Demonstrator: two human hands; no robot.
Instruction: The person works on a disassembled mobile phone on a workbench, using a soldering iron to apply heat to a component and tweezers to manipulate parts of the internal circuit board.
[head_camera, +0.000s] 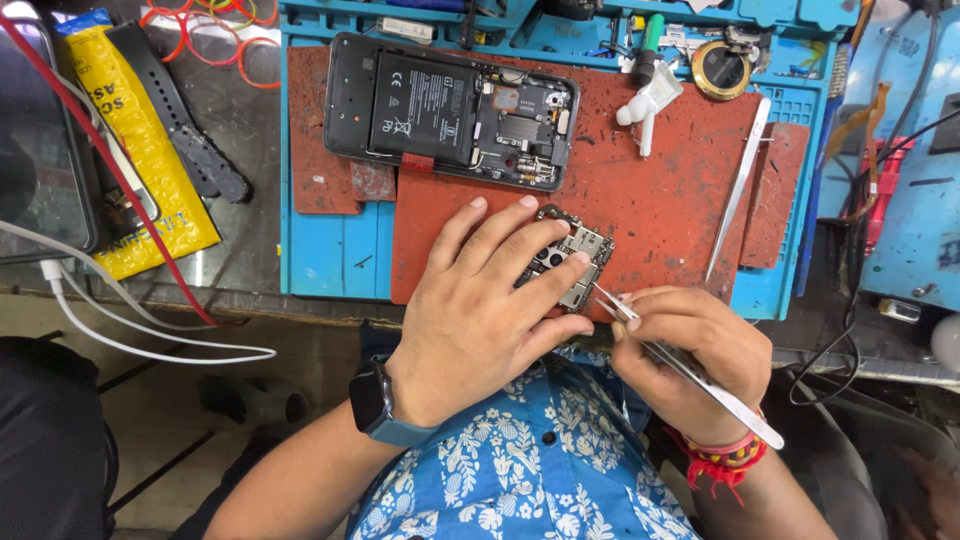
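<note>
My left hand (490, 300) lies flat over a small phone circuit board (574, 252) on the red mat (660, 190), fingers pinning it down. My right hand (690, 350) grips metal tweezers (690, 368), whose tips touch the board's lower right edge. Above, an opened black phone (450, 110) lies face down with its battery and inner parts exposed.
A second pair of tweezers (738, 190) lies at the mat's right side. A white plastic tool (648, 105) and a round tape roll (720, 68) sit near the blue tray's (320, 250) back. A yellow packet (130, 130), watch strap, rubber bands and white cable lie left.
</note>
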